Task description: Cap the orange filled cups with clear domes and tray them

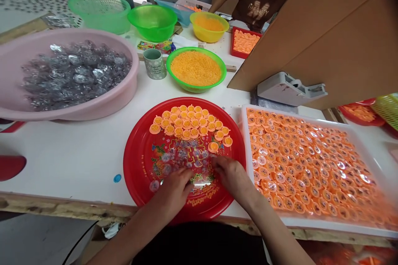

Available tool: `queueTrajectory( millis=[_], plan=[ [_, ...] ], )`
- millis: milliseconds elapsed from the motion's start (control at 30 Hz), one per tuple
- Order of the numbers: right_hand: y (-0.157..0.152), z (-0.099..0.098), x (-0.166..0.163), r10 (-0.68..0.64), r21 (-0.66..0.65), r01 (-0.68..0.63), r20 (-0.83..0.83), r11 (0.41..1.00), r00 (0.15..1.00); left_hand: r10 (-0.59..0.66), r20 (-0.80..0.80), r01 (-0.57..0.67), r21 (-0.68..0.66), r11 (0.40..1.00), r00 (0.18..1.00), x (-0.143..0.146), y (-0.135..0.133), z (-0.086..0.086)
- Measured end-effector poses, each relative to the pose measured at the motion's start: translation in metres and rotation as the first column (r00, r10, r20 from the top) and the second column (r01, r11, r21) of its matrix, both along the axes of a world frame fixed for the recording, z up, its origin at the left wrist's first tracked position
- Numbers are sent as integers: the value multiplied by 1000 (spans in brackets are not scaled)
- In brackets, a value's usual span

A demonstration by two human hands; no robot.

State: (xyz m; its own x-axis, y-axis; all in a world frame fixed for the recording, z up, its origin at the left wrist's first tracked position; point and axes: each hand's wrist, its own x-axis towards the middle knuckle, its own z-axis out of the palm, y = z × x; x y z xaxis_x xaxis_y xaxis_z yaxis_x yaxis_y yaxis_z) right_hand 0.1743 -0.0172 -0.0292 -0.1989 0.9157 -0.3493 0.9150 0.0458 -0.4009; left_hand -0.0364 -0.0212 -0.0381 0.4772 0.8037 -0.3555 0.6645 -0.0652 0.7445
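Observation:
A round red tray point(133, 165) with a printed pattern lies in front of me. Small orange round pieces with yellow centres point(186, 123) sit in rows across its far half. Nearer the middle, small clear plastic covers point(183, 153) are scattered, and tiny yellow bits point(199, 201) lie by the near rim. My left hand point(176, 186) is over the near left of the tray beside the clear covers, fingers curled together. At the right, my right hand point(230, 176) pinches close to a single orange piece point(213, 147). Whatever either hand holds is hidden by the fingers.
A white tray point(244, 132) full of finished-looking orange pieces stands right. A pink basin point(124, 95) of clear covers is left. Behind are a green bowl of yellow bits point(195, 68), a mug point(154, 66) and a cardboard panel point(298, 37). Another person point(248, 0) is across the table.

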Motion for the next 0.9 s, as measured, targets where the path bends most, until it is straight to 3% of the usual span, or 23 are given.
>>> queueTrajectory(
  millis=[200, 367, 467, 600, 667, 767, 900],
  plan=[
    [-24, 3, 0, 27, -1, -27, 114, 1000, 993, -63, -2, 63, -15, 998, 998, 10, -34, -6],
    [-39, -4, -12, 22, -35, -22, 0, 999, 1000, -65, 69, 62, 40, 997, 996, 34, -31, -5],
    [-41, -5, -5, -20, -29, 18, -68, 999, 998, -64, -56, 67, 41, 997, 996, 29, -28, 11],
    [-45, -5, -11, 17, -14, -18, -63, 1000, 998, -32, -219, 40, 34, 999, 975, 12, -24, 25],
    [-48, -5, -24, 7, 3, -7, 13, 1000, 1000, -13, -222, 21, 33, 999, 975, 9, -23, 20],
    [-50, -7, -45, -5, 41, 0, 128, 999, 992, 19, -93, -18, 15, 1000, 995, 11, -27, 3],
    [-50, -12, -53, -31, 59, 28, 49, 998, 998, 97, 79, -89, -95, 991, 992, 21, -31, -16]
  ],
)
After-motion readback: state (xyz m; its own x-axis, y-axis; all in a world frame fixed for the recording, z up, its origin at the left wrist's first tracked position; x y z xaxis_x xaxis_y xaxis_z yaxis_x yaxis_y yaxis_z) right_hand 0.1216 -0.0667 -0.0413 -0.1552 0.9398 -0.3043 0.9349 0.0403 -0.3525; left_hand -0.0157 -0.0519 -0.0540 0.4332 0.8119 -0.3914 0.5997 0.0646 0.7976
